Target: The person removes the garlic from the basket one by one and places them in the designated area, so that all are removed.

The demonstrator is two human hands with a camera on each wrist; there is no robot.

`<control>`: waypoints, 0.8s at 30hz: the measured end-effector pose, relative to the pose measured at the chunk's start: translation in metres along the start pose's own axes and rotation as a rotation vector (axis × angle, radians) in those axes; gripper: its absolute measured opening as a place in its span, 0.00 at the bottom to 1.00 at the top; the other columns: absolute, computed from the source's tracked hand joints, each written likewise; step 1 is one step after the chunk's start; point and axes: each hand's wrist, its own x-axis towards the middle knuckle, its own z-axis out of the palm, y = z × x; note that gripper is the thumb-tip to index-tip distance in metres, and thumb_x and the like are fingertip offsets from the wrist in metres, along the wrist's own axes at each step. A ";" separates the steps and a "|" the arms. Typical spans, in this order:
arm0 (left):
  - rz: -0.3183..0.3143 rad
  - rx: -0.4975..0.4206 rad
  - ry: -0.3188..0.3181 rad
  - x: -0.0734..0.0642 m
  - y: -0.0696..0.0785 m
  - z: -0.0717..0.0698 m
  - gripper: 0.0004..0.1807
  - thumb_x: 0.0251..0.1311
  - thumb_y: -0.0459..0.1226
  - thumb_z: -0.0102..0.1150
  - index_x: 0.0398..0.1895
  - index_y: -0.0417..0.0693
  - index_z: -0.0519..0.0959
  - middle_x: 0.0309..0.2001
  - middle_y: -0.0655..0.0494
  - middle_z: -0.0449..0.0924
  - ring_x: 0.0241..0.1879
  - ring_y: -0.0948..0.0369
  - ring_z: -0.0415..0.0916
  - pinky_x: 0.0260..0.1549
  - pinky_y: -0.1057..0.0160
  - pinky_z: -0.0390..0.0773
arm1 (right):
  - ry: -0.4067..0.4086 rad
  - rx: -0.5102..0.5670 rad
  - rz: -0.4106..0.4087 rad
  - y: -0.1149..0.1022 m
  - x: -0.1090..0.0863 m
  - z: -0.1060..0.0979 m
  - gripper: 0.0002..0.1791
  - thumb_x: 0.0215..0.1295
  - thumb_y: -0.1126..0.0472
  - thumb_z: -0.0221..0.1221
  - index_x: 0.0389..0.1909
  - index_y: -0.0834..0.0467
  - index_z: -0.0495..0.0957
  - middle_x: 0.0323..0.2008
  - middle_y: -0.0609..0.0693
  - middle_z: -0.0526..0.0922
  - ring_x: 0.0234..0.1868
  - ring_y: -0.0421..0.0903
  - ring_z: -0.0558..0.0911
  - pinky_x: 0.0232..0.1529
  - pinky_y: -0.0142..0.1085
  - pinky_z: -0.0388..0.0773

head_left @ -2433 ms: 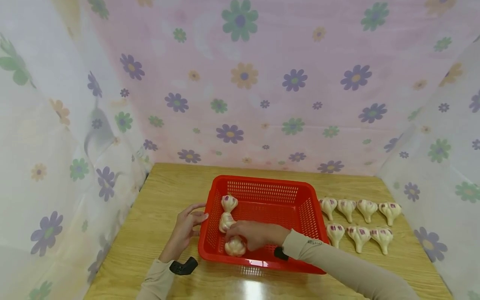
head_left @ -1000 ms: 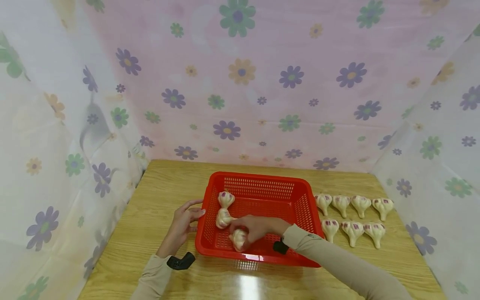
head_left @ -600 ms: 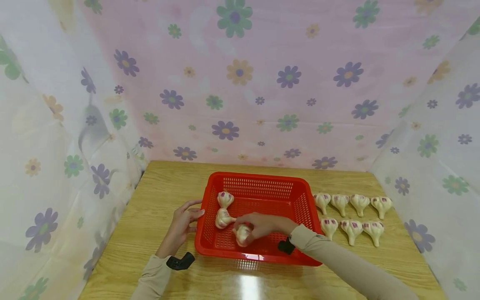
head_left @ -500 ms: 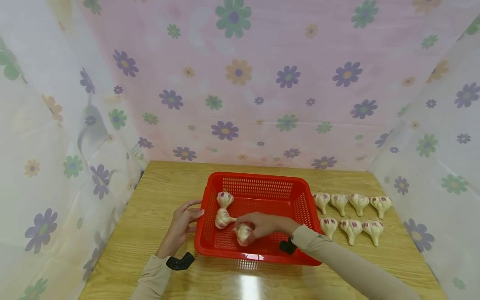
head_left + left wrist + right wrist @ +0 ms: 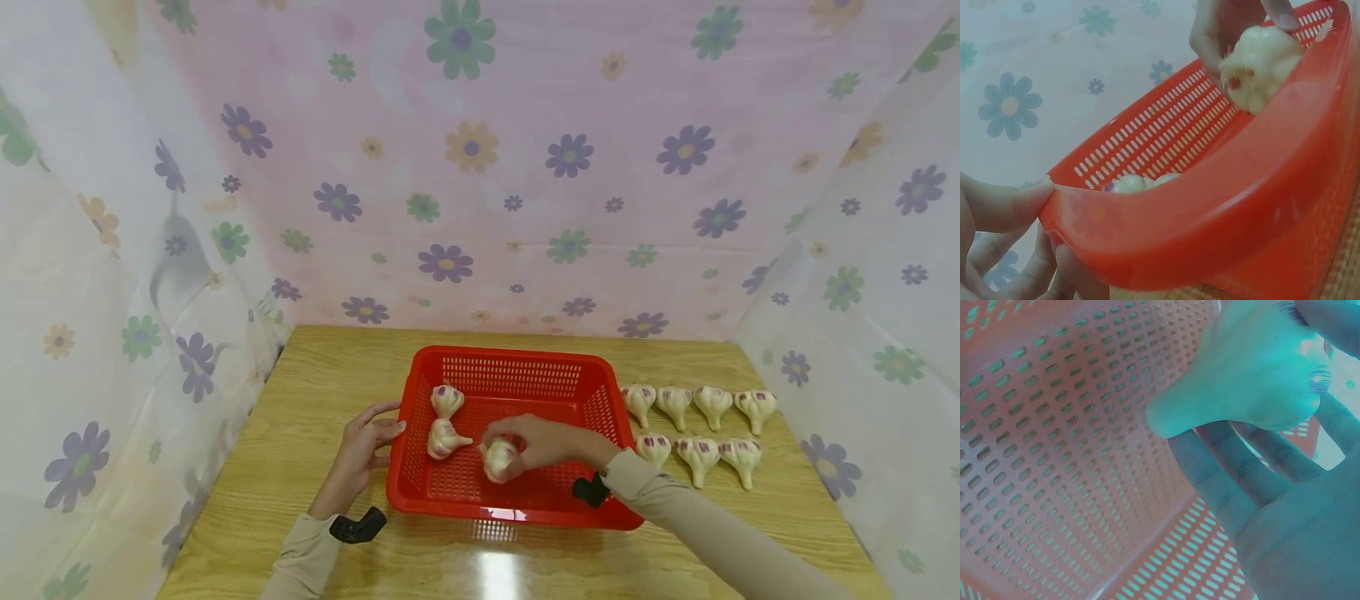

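Observation:
A red perforated plastic basket (image 5: 480, 508) stands on the table. My left hand (image 5: 358, 454) grips its left rim, thumb on top and fingers beneath, as the left wrist view shows. Inside the basket my right hand (image 5: 543, 442) holds a garlic bulb (image 5: 497, 461) between thumb and fingers. The right wrist view shows that bulb (image 5: 1241, 375) with its stem pointing away from the palm. Two more garlic bulbs lie along the basket's left side, an upper bulb (image 5: 447, 401) and a lower bulb (image 5: 444, 440) with its stem toward the right.
Right of the basket, several garlic bulbs lie in two rows, a back row bulb (image 5: 712, 404) and a front row bulb (image 5: 697, 457) among them. The wooden table (image 5: 337, 358) is bounded by flowered cloth (image 5: 517, 167) at the back and sides.
My right hand has lifted the garlic bulb from the basket's front left corner area and moved it right and a little back. The left hand keeps its grip on the rim.

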 end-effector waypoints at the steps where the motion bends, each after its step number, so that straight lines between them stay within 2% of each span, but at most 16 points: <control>1: 0.001 -0.003 -0.001 0.000 0.000 0.000 0.22 0.58 0.32 0.59 0.58 0.47 0.74 0.39 0.50 0.78 0.33 0.56 0.80 0.26 0.56 0.81 | 0.008 0.000 0.004 0.000 -0.002 -0.001 0.24 0.55 0.51 0.65 0.53 0.49 0.75 0.48 0.39 0.75 0.42 0.41 0.75 0.40 0.35 0.75; 7: 0.004 -0.011 -0.010 -0.001 0.001 0.000 0.23 0.57 0.32 0.59 0.58 0.46 0.74 0.39 0.50 0.77 0.32 0.57 0.79 0.24 0.58 0.80 | 0.053 0.003 0.018 -0.002 -0.010 -0.007 0.23 0.53 0.50 0.67 0.51 0.43 0.74 0.46 0.39 0.76 0.41 0.44 0.76 0.38 0.35 0.75; 15: -0.011 -0.018 -0.010 -0.003 0.002 0.000 0.23 0.58 0.31 0.59 0.59 0.45 0.73 0.38 0.50 0.77 0.32 0.56 0.79 0.26 0.56 0.81 | 0.084 -0.008 0.030 -0.004 -0.022 -0.013 0.24 0.54 0.50 0.67 0.52 0.43 0.73 0.47 0.39 0.75 0.41 0.46 0.76 0.38 0.36 0.75; 24: -0.010 -0.024 -0.030 -0.005 0.004 0.001 0.24 0.59 0.32 0.59 0.60 0.46 0.71 0.38 0.51 0.77 0.33 0.56 0.79 0.27 0.55 0.81 | 0.133 0.011 0.003 -0.003 -0.041 -0.023 0.25 0.54 0.51 0.68 0.53 0.45 0.73 0.46 0.41 0.75 0.39 0.45 0.76 0.36 0.37 0.77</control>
